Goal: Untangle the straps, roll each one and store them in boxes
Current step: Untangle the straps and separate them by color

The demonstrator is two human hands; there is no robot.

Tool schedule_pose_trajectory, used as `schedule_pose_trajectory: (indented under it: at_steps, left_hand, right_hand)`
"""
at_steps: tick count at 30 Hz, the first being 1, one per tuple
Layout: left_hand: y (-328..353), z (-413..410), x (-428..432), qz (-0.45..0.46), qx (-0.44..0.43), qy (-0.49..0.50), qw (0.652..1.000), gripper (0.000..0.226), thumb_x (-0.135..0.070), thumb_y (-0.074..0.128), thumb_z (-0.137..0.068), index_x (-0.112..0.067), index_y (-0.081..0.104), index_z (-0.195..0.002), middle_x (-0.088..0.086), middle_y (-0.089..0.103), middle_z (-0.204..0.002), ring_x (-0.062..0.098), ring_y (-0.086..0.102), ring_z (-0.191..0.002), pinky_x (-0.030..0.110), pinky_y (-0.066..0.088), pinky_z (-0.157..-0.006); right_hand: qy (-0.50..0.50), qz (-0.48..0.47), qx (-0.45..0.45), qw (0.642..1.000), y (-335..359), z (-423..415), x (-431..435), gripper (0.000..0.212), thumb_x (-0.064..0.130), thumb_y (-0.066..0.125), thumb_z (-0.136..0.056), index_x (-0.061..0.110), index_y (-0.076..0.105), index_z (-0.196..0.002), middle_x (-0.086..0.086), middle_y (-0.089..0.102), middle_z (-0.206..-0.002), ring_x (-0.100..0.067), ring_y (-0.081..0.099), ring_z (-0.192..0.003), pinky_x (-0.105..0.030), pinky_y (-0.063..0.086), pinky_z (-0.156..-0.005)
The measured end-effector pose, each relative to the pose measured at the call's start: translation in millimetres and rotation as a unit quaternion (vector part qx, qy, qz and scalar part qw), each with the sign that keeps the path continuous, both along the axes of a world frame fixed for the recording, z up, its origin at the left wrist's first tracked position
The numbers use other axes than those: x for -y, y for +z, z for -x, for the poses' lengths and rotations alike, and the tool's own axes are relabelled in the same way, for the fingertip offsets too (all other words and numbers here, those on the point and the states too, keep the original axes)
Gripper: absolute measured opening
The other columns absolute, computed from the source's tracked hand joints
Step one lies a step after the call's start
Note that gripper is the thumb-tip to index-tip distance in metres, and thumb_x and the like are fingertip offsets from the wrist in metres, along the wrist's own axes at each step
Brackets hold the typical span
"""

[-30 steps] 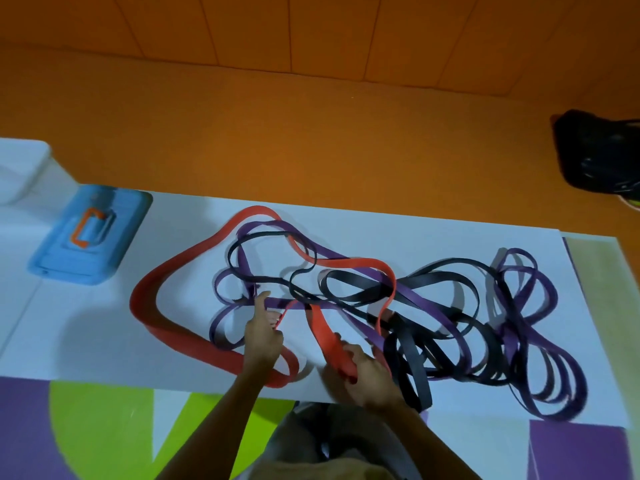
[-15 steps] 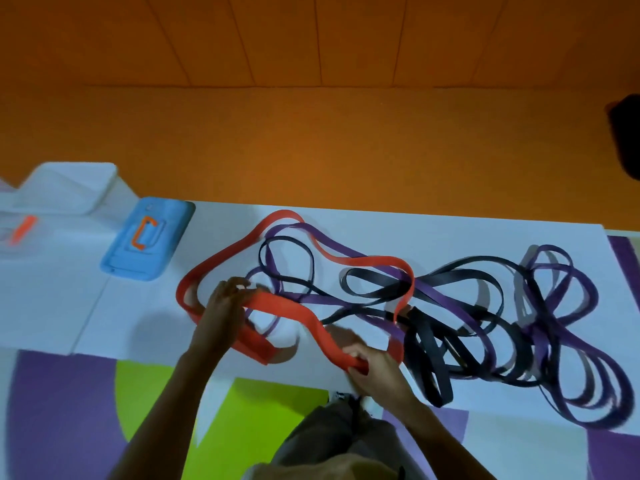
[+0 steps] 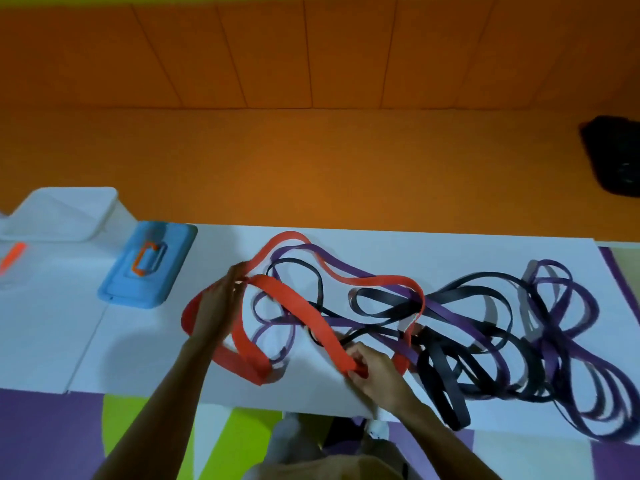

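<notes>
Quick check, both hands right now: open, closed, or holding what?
Left hand: gripping the red strap.
Right hand: pinching the same red strap.

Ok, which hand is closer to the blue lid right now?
Left. The left hand grips the red strap just right of the blue lid; the right hand pinches the same strap farther right, nearer the person.

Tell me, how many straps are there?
3 by colour: the red strap on the left, the purple strap and the black strap tangled across middle and right. More may hide in the tangle.
</notes>
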State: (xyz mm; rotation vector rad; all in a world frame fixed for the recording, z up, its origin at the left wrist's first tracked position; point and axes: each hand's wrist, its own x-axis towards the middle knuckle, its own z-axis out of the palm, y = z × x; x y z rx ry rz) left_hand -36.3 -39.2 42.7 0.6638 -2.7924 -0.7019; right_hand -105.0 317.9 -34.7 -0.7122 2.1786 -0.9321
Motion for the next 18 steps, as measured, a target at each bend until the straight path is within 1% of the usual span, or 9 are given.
schedule_pose_trajectory:
  at_steps: [2,5,7,9,11,13,15,17,18]
  left_hand:
    - [-15,10,4,-0.048,-0.006,-0.012,0.999,0.031,-0.023,0.049,-0.11,-0.026,0.059,-0.138,0.0,0.072,-0.127,0.022,0.069,-0.114,0.042,0.054,-0.101]
    - [-42,21,20,-0.039,0.004,-0.027,0.999,0.03,-0.028,0.048,-0.107,-0.019,0.071,-0.124,0.004,0.076,-0.116,0.028,0.071,-0.104,0.038,0.055,-0.092]
    - [-59,27,33,-0.032,0.021,-0.013,0.999,0.024,-0.029,0.054,-0.104,-0.023,0.074,-0.116,0.002,0.075,-0.111,0.028,0.07,-0.101,0.039,0.057,-0.087]
    - [-75,28,44,-0.021,0.044,0.003,0.999,0.015,-0.022,0.065,-0.1,-0.025,0.075,-0.111,0.001,0.073,-0.111,0.029,0.068,-0.103,0.041,0.056,-0.087]
    - [-82,26,50,-0.043,0.071,0.013,0.996,0.013,-0.026,0.068,-0.099,-0.027,0.075,-0.11,-0.001,0.071,-0.113,0.027,0.065,-0.108,0.04,0.054,-0.088]
    - [-85,26,58,-0.113,0.07,0.014,0.991,0.017,-0.031,0.066,-0.101,-0.024,0.074,-0.115,-0.002,0.07,-0.116,0.022,0.064,-0.109,0.036,0.052,-0.089]
    - [-81,28,63,-0.219,0.071,0.039,0.972,0.021,-0.031,0.058,-0.106,-0.017,0.071,-0.115,0.0,0.073,-0.112,0.02,0.066,-0.106,0.033,0.048,-0.09]
    - [-86,28,68,-0.305,0.114,0.061,0.943,0.027,-0.03,0.049,-0.11,-0.018,0.073,-0.104,0.001,0.075,-0.103,0.022,0.068,-0.1,0.035,0.049,-0.092]
    - [-89,29,72,-0.337,0.144,0.066,0.928,0.028,-0.029,0.051,-0.108,-0.018,0.074,-0.098,0.001,0.076,-0.097,0.023,0.069,-0.095,0.039,0.053,-0.093]
  right_hand:
    - [-0.011,-0.025,0.022,0.999,-1,0,13,0.025,0.019,0.07,-0.093,0.038,0.06,-0.105,0.016,0.071,-0.1,0.001,0.067,-0.096,-0.032,0.056,-0.091]
    - [-0.031,-0.047,0.035,0.998,-6,-5,32,0.01,0.039,0.066,-0.096,0.039,0.062,-0.106,0.017,0.072,-0.1,0.0,0.068,-0.094,-0.032,0.057,-0.088]
    - [-0.037,-0.056,0.018,0.998,-12,-12,42,0.017,0.051,0.059,-0.098,0.04,0.064,-0.111,0.02,0.072,-0.11,0.002,0.068,-0.099,-0.032,0.057,-0.091]
    - [-0.042,-0.06,-0.018,0.997,-18,-19,51,0.024,0.054,0.055,-0.1,0.038,0.066,-0.115,0.019,0.073,-0.116,0.001,0.068,-0.102,-0.031,0.057,-0.09]
    - [-0.046,-0.077,-0.026,0.996,-14,-26,59,0.024,0.049,0.058,-0.101,0.038,0.07,-0.116,0.022,0.071,-0.118,0.004,0.067,-0.102,-0.019,0.055,-0.088]
    - [-0.032,-0.111,-0.047,0.992,-15,-30,62,0.021,0.03,0.062,-0.1,0.031,0.074,-0.117,0.018,0.07,-0.116,0.001,0.066,-0.105,-0.002,0.042,-0.082]
    - [-0.013,-0.156,-0.053,0.986,-21,-37,61,0.028,0.015,0.058,-0.099,0.023,0.073,-0.122,0.004,0.073,-0.121,-0.011,0.068,-0.112,-0.001,0.036,-0.082]
    - [-0.023,-0.166,-0.1,0.981,-21,-42,63,0.034,0.018,0.056,-0.098,0.029,0.069,-0.128,0.008,0.07,-0.129,-0.007,0.067,-0.115,-0.009,0.043,-0.091]
    - [-0.03,-0.169,-0.13,0.977,-26,-44,62,0.034,0.028,0.053,-0.097,0.035,0.067,-0.128,0.012,0.071,-0.127,-0.003,0.068,-0.112,-0.01,0.046,-0.093]
